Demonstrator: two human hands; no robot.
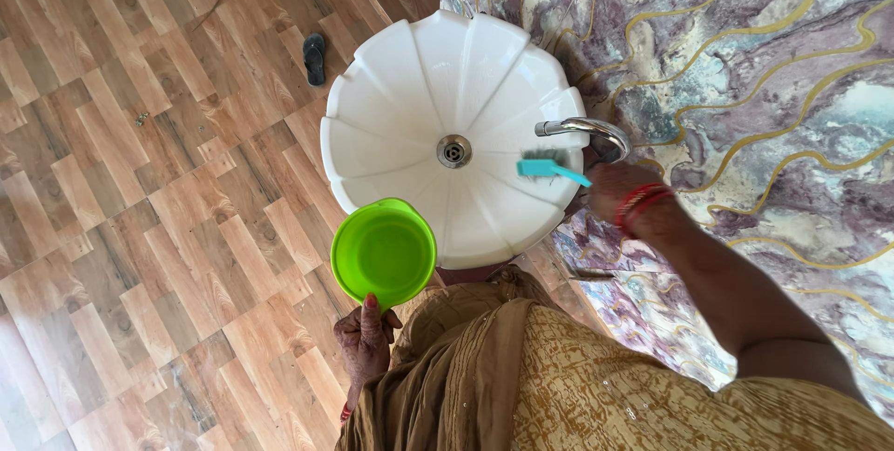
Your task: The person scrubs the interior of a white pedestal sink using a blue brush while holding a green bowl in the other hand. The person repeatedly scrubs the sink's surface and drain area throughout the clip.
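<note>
A: What is around you?

B: You stand on a wood-pattern floor [140, 181] beside a marbled wall [745, 69], over one white petal-shaped basin [410, 88] with one chrome tap [582, 127].

A: And your hands?

B: Your right hand [615, 188] is closed around one turquoise brush [549, 168], its bristles on the basin's inside. Your left hand [365, 339] pinches the handle of one green mug [384, 251], held just below the basin rim.

A: Anything else?

B: One dark slipper [315, 57].

view: single head cam, no second view
facing: straight down past the torso
range: close above white scalloped ceramic basin [438, 88]
edges: wood-pattern tiled floor [140, 228] left, marbled wall right
</note>
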